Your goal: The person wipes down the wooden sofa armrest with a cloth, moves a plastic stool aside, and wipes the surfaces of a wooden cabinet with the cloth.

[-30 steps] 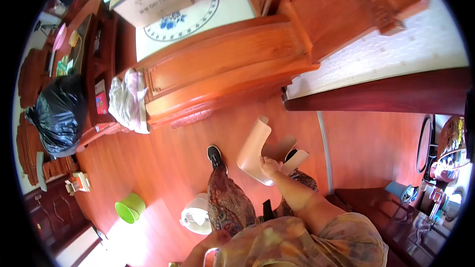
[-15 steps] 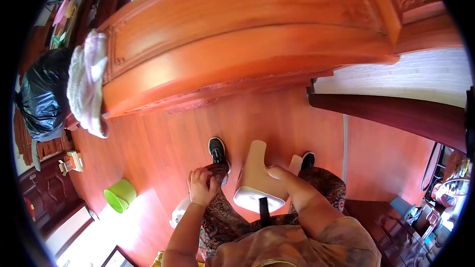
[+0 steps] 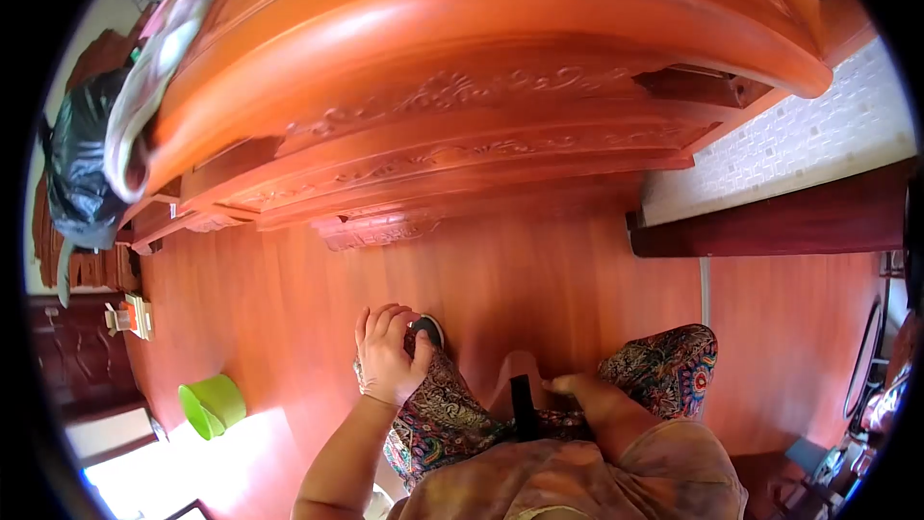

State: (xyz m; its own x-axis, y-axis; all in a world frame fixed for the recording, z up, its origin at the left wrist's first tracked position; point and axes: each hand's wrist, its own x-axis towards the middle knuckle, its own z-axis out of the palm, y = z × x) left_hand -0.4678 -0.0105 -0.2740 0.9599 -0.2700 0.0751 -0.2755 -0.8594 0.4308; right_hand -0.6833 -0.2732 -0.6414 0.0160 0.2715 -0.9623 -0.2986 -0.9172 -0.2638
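My left hand (image 3: 388, 351) rests on my left knee, over the patterned trousers (image 3: 438, 414). Its fingers are stretched out and it holds nothing. Low between my legs, my right hand (image 3: 570, 387) is closed at the side of a beige object that looks like a small stool (image 3: 518, 364). Only a rounded upper part of that object shows; my body and legs hide the rest. A black strap (image 3: 523, 404) hangs in front of it. My left shoe (image 3: 428, 329) is on the floor just beyond my left hand.
A carved wooden furniture piece (image 3: 462, 96) spans the area ahead. A towel (image 3: 144, 87) hangs on its left end beside a black bag (image 3: 85, 164). A green bin (image 3: 212, 406) stands on the wooden floor (image 3: 298, 327) at left. A dark wooden edge (image 3: 770, 221) juts in from the right.
My body has lowered and my knees are bent wider apart. The beige object has gone back between my legs, mostly out of sight. My left hand stays on the knee.
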